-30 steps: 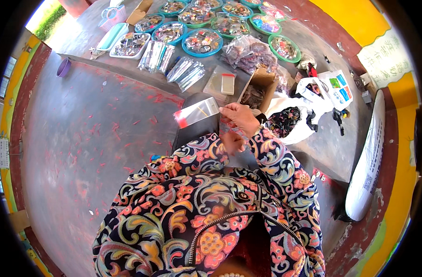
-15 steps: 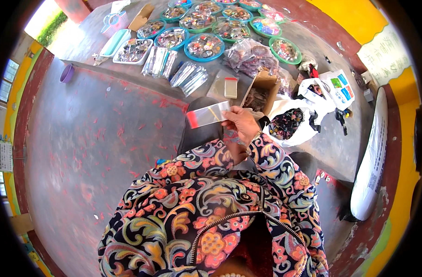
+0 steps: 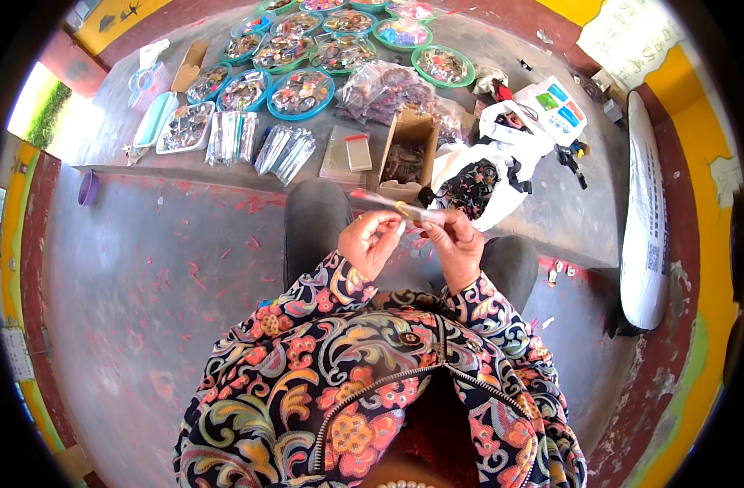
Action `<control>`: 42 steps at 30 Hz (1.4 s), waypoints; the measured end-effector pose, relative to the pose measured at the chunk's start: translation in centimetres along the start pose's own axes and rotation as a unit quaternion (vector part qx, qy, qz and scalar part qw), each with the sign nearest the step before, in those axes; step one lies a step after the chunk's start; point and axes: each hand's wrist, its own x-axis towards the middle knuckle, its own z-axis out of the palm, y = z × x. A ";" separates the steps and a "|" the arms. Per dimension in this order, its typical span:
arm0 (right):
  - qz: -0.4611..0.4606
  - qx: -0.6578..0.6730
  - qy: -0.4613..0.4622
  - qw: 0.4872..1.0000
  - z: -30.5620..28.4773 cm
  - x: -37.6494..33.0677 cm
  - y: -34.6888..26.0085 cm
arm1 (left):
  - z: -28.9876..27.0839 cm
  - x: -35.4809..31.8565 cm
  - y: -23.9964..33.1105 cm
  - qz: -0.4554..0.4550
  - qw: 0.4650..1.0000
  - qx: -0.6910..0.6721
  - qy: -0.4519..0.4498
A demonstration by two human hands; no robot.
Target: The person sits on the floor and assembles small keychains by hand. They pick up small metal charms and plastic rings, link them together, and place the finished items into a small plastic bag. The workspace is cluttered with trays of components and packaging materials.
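I see both hands raised in front of the chest, over the lap, above the grey floor (image 3: 144,293); the left hand (image 3: 370,242) is curled with its fingertips pinched on the near end of a slim clear packet (image 3: 392,205) with a red edge, and the right hand (image 3: 453,244) pinches the same packet from the other side, so both hold it between them; the packet lies nearly flat and edge-on to me, its red tip pointing to my left, clear of the floor and of everything else; what is inside it I cannot tell; just beyond the hands, at the near edge of the raised concrete step (image 3: 226,175), an open cardboard box (image 3: 406,154) stands with dark small items in it; beside that box, to its left, a stack of flat clear sleeves (image 3: 345,153) lies on the step; to its right a white plastic bag (image 3: 478,175) sags open over a dark patterned heap; farther back, blue-rimmed and green-rimmed round trays (image 3: 300,91) full of small goods sit in rows; bundles of filled clear packets (image 3: 284,150) lie left of the sleeves; a long white sack (image 3: 647,220) lies along the right edge of the floor.
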 end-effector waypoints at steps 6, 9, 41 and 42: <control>-0.241 -0.225 -0.075 0.941 -0.4 -0.3 -1.0 | -0.1 -0.1 0.9 -0.038 0.996 -0.084 -0.009; -0.255 -0.240 -0.082 0.933 -0.1 -0.5 -0.9 | -0.3 0.0 1.2 -0.026 0.999 -0.023 0.003; -0.233 -0.242 -0.102 0.936 -1.8 -0.2 -3.0 | -10.1 3.5 -1.6 -0.114 0.980 -0.054 0.155; -0.215 -0.232 -0.099 0.943 -1.8 -0.2 -2.7 | -10.6 3.5 -1.6 -0.129 0.978 -0.079 0.146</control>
